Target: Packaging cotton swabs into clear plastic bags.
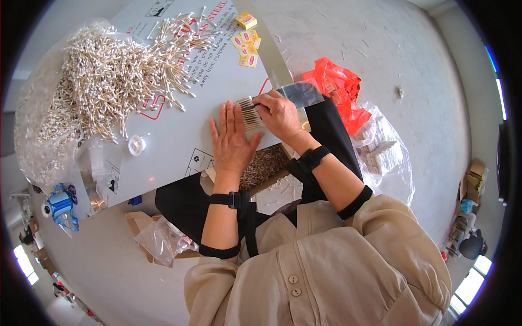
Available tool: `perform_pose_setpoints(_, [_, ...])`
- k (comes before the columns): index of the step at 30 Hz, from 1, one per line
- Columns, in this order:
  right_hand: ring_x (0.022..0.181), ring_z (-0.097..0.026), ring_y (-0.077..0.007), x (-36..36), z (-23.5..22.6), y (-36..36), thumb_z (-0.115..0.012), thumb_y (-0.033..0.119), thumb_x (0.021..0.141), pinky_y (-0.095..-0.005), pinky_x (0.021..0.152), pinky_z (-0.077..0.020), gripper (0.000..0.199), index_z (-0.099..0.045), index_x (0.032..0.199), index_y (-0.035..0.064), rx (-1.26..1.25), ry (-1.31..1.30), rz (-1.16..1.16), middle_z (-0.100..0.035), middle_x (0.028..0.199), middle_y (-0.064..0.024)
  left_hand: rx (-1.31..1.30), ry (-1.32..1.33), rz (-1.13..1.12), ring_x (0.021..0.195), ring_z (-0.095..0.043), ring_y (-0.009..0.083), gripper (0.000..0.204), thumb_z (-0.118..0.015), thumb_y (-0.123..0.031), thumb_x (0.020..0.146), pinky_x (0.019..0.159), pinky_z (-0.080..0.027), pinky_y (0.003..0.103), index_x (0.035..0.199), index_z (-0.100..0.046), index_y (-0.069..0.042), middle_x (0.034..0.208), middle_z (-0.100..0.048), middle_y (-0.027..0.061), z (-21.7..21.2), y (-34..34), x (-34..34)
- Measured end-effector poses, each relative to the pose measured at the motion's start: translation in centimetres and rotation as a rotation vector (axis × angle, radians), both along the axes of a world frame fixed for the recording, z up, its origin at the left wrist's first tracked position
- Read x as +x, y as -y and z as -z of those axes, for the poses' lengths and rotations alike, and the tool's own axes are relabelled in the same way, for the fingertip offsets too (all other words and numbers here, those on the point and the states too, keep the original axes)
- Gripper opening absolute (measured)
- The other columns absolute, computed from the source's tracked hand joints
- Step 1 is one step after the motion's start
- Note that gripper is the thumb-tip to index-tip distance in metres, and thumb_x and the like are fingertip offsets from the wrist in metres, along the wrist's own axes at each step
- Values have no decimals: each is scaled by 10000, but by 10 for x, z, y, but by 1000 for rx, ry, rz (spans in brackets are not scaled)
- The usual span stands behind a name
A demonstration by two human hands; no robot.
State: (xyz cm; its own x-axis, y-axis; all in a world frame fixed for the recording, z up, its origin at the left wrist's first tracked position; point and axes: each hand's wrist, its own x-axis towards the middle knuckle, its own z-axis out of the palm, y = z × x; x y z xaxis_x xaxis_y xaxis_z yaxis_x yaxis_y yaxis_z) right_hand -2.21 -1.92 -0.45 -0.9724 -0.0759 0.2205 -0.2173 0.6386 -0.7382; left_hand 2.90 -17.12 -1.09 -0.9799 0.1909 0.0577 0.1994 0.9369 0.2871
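Observation:
My left hand (234, 139) lies flat on the metal-topped table (185, 141), fingers stretched out and the fingertips beside a neat row of cotton swabs (250, 115). At the row's right side my right hand (280, 115) is closed in a pinch. Something small and dark shows at its fingertips, too hidden to name. A clear plastic piece (302, 94) lies just beyond that hand at the table's edge. To the left, a big heap of loose cotton swabs (109, 76) spills from a clear plastic bag (32, 119).
Small yellow labels (246, 48) and a yellow box (246, 20) sit at the far edge. A round white container (136, 145) stands near the heap. Below are a carton of swabs (263, 167), a red bag (331, 87), a clear bag of packs (380, 152) and an open carton (142, 223).

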Motion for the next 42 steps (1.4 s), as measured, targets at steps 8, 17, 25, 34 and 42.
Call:
perform_pose_setpoints(8, [797, -642, -330, -9, 2, 2, -626, 122, 805, -428, 689, -523, 134, -718, 900, 104, 25, 22, -17, -626, 834, -111, 0, 1, 13, 1476, -158, 303, 871, -561, -546, 882, 1172, -98, 541, 1508, -231, -39, 1580, -210, 155, 3, 1, 0])
perform_pose_setpoints(17, [794, -641, -316, -17, 5, 1, -659, 139, 789, -402, 685, -520, 73, -701, 835, 101, 40, 21, -55, -629, 829, -93, 24, -10, 12, 1468, -183, 307, 873, -570, -532, 879, 1167, -108, 549, 1507, -232, -29, 1578, -223, 151, 3, 2, 1])
perform_pose_setpoints(25, [793, -627, -307, -65, 8, 8, -684, 140, 765, -397, 676, -508, 75, -661, 816, 89, 150, -9, -139, -603, 819, -77, -17, -2, 27, 1474, -171, 294, 849, -528, -530, 904, 1173, -95, 538, 1514, -218, -27, 1584, -208, 149, 2, 1, 0])
perform_pose_setpoints(34, [1096, -563, -289, -29, -15, -28, -727, 131, 744, -394, 893, -481, 376, -661, 1114, 119, 168, -163, -423, -611, 1158, -88, -24, -13, 29, 1474, -173, 283, 736, -501, -426, 948, 1182, -92, 525, 1507, -240, -25, 1579, -221, 148, 4, 2, 1])
perform_pose_setpoints(42, [1367, -373, -263, 13, -7, -25, -642, 270, 839, -452, 1100, -302, 503, -548, 1311, 124, 503, -266, -497, -479, 1422, -33, -25, -34, 32, 1475, -179, 269, 677, -502, -389, 956, 1184, -102, 513, 1491, -293, -32, 1574, -239, 143, 4, 2, -2])
